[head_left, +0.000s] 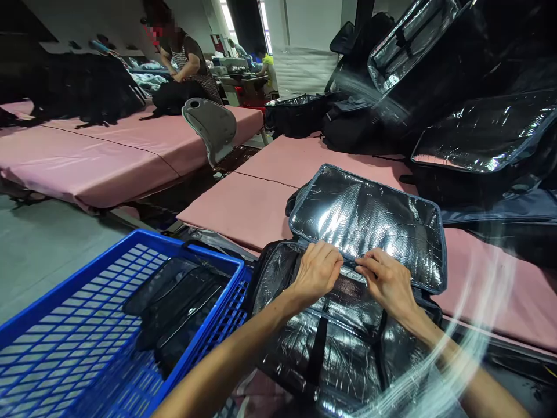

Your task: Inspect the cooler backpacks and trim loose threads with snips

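Note:
An insulated bag (348,348) with a shiny silver lining lies open in front of me at the table's edge. Its silver lid (369,223), edged in blue-grey binding, is folded back onto the pink tabletop. My left hand (319,267) has its fingers closed on the seam between lid and bag. Close to its right, my right hand (387,278) pinches the same seam between thumb and fingers. A black strap (317,351) runs down inside the lining. What lies right between the fingertips is too small to make out.
A blue plastic basket (61,296) at the left holds several black pouches (178,302). More silver-lined black bags (483,133) are piled at the right and back. A grey chair (213,128) stands between two pink tables (108,157). Another person (187,58) works behind.

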### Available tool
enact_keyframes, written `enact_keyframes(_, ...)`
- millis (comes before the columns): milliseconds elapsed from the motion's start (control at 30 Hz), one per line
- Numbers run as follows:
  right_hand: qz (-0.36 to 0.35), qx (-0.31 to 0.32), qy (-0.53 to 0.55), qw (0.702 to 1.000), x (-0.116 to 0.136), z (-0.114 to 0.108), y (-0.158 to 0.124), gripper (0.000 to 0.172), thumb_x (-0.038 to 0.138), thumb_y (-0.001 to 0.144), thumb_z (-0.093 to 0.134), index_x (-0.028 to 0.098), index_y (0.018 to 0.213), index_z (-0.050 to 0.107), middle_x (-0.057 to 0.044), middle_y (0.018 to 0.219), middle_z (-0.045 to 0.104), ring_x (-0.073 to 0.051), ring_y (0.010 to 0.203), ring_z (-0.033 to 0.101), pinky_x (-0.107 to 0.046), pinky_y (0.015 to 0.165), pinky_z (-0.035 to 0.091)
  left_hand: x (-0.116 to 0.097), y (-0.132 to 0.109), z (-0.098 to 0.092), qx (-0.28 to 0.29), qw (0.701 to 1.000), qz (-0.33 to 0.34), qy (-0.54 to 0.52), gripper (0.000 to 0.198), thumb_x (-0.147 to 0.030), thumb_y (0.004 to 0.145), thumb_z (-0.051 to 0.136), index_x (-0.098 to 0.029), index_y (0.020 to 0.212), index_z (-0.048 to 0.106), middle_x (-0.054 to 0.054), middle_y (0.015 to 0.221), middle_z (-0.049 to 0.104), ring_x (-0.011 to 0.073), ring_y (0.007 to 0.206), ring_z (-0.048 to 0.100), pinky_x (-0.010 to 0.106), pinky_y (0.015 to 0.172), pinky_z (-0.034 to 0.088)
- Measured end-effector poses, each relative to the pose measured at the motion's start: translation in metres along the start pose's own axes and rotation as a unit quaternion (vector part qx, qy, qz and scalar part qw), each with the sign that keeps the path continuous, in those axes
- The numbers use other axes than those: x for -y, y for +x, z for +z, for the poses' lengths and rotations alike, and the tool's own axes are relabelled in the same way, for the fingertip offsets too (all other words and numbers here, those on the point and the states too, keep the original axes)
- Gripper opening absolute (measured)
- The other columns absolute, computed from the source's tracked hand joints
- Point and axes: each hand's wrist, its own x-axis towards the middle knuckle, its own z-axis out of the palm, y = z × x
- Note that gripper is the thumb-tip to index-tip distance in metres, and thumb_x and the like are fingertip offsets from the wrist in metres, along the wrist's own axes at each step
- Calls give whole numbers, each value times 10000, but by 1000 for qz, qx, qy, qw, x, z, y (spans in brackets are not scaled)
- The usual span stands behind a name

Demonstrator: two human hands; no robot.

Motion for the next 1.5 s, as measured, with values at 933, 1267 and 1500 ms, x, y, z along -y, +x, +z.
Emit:
enact_keyframes(933, 133, 213, 114, 961, -37, -46, 28, 179, 268, 774, 521, 172, 689, 647, 13, 606, 607, -138, 583, 537, -231, 530, 334, -2, 98, -15, 346, 936, 64, -23, 139, -137, 738, 538, -176, 695, 665, -16, 633, 629, 119, 614, 545, 210, 566, 347)
enact_keyframes(1267, -80, -38, -213, 973, -32, -49, -5, 173, 286, 862, 519, 160, 936, 612, -51, 823, 646, -179, 722, 507, -303, 624, 303, 8, 111, -11, 379, 921, 38, -85, 159, -133, 681, 520, -153, 647, 673, -12, 603, 631, 104, 584, 534, 195, 557, 319)
enact_keyframes(1500, -179, -52, -294, 937, -20, -49, 9, 129, 217, 853, 544, 152, 902, 644, -34, 734, 625, -157, 689, 440, -313, 606, 231, 6, 111, -10, 371, 925, 41, -78, 170, -129, 700, 522, -162, 681, 687, 1, 698, 684, 118, 657, 580, 192, 597, 352)
